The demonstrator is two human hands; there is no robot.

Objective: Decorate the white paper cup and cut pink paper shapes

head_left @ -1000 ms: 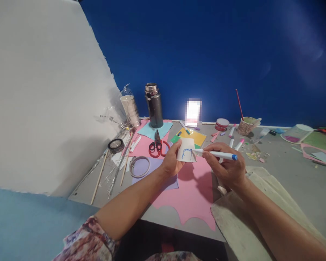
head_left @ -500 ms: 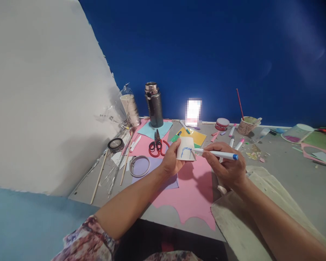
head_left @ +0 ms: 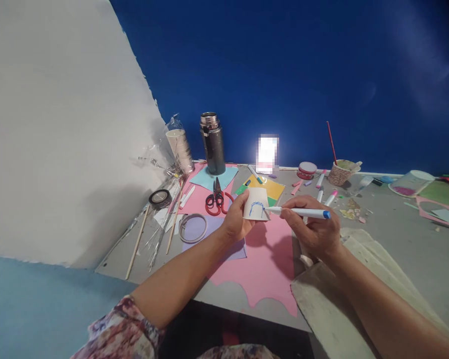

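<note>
My left hand (head_left: 236, 222) grips a small white paper cup (head_left: 256, 204) upside down above the table, fingers wrapped round its left side. Blue lines show on the cup's wall. My right hand (head_left: 314, 230) pinches a white marker with a blue end cap (head_left: 303, 213), held nearly level, its tip touching the cup's lower right side. Both hands hover over a large pink paper sheet (head_left: 269, 269) lying on the grey table (head_left: 396, 249).
Red-handled scissors (head_left: 217, 199), a dark metal flask (head_left: 213, 144), a stack of paper cups (head_left: 179, 149), tape rolls (head_left: 159, 198), wooden sticks (head_left: 136, 244), coloured papers and several markers (head_left: 320, 179) lie behind the hands. A patterned cup with a red stick (head_left: 338, 172) stands right.
The marker tip has shifted a little lower and to the right on the cup, and the blue line has grown. The cup has turned slightly in my left hand.
</note>
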